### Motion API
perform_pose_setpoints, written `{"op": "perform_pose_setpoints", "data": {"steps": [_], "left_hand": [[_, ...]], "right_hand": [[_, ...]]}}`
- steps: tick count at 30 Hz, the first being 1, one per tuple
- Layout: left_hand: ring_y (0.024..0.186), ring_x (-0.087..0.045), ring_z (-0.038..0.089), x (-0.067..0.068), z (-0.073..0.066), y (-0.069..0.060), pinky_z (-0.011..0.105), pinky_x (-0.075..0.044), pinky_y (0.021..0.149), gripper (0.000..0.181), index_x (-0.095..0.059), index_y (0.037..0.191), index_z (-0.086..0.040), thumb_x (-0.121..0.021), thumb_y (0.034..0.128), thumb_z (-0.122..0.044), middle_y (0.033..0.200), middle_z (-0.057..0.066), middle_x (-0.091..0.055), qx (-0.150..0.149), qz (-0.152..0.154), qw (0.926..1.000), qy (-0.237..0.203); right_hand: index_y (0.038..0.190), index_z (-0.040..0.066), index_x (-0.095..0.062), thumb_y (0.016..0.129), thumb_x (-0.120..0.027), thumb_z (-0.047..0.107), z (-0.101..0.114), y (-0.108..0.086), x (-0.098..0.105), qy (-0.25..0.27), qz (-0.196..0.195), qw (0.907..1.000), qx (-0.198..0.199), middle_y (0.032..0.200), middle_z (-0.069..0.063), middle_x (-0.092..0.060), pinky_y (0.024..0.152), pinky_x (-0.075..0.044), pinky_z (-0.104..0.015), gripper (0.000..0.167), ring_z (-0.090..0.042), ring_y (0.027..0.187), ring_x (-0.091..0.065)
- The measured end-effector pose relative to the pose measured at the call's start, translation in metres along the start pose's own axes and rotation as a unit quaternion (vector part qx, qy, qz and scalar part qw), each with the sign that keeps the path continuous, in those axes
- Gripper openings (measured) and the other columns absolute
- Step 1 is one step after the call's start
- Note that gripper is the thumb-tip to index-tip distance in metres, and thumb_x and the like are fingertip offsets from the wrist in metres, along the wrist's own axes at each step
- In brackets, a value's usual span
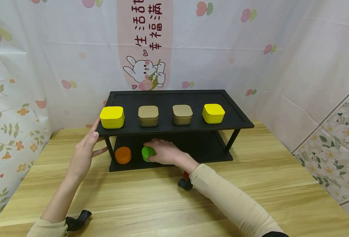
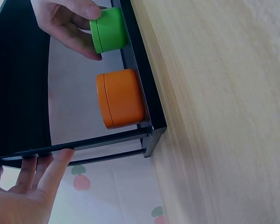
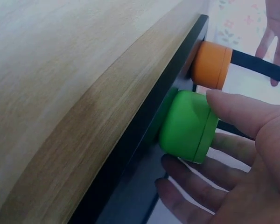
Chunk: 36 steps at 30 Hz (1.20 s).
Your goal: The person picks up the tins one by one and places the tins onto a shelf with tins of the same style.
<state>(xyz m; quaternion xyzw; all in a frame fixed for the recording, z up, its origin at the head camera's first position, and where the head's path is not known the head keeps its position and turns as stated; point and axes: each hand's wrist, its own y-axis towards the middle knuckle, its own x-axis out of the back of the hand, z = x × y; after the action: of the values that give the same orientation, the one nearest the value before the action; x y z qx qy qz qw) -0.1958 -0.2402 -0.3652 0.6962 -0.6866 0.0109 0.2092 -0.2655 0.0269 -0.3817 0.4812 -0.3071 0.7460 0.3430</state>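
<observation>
A black two-tier rack (image 1: 174, 129) stands on the table. On its lower shelf my right hand (image 1: 165, 152) grips a green round-cornered box (image 1: 148, 153), thumb on one side and fingers on the other, as the right wrist view (image 3: 189, 126) of that box shows. Beside it, to the left, sits an orange box (image 1: 123, 155), not touched by either hand. My left hand (image 1: 84, 149) rests its straight fingers against the left end of the upper shelf; the left wrist view shows these fingers (image 2: 56, 175) on the shelf's edge.
The upper shelf holds a yellow box (image 1: 112, 117) at the left, two bronze boxes (image 1: 148, 116) in the middle and another yellow box (image 1: 213, 113) at the right. A patterned curtain hangs behind the rack. Black wrist-worn pieces (image 1: 78, 220) show near both forearms.
</observation>
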Motion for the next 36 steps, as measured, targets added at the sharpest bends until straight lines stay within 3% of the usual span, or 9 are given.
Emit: {"op": "perform_pose_setpoints", "data": {"steps": [16, 24, 36], "left_hand": [[0.119, -0.052, -0.003, 0.000, 0.001, 0.000, 0.012, -0.059, 0.083, 0.051, -0.020, 0.163, -0.040, -0.031, 0.1126, -0.041, 0.174, 0.003, -0.021, -0.005, -0.002, 1.0000, 0.003], [0.119, -0.053, -0.002, 0.000, 0.001, 0.001, 0.013, -0.059, 0.083, 0.051, -0.021, 0.163, -0.040, -0.031, 0.1127, -0.040, 0.173, 0.003, -0.022, -0.008, 0.001, 1.0000, -0.002], [0.121, -0.051, 0.000, 0.000, 0.002, 0.001, 0.012, -0.059, 0.083, 0.051, -0.022, 0.162, -0.040, -0.032, 0.1126, -0.040, 0.174, 0.002, -0.021, -0.005, 0.000, 0.9999, -0.013]], "right_hand": [[0.157, 0.024, -0.044, 0.097, -0.069, 0.040, 0.002, -0.013, 0.008, -0.001, 0.004, 1.0000, 0.006, 0.147, -0.005, -0.055, 0.085, -0.051, -0.030, 0.067, -0.019, 0.114, -0.057], [0.159, 0.024, -0.041, 0.095, -0.073, 0.042, -0.002, -0.029, 0.012, -0.009, -0.009, 0.9998, 0.017, 0.156, -0.003, -0.051, 0.110, -0.052, -0.042, 0.073, -0.022, 0.140, -0.052], [0.158, 0.022, -0.044, 0.094, -0.075, 0.039, -0.006, -0.052, 0.018, 0.009, -0.027, 0.9992, 0.028, 0.155, -0.004, -0.053, 0.108, -0.054, -0.044, 0.072, -0.022, 0.138, -0.054]]}}
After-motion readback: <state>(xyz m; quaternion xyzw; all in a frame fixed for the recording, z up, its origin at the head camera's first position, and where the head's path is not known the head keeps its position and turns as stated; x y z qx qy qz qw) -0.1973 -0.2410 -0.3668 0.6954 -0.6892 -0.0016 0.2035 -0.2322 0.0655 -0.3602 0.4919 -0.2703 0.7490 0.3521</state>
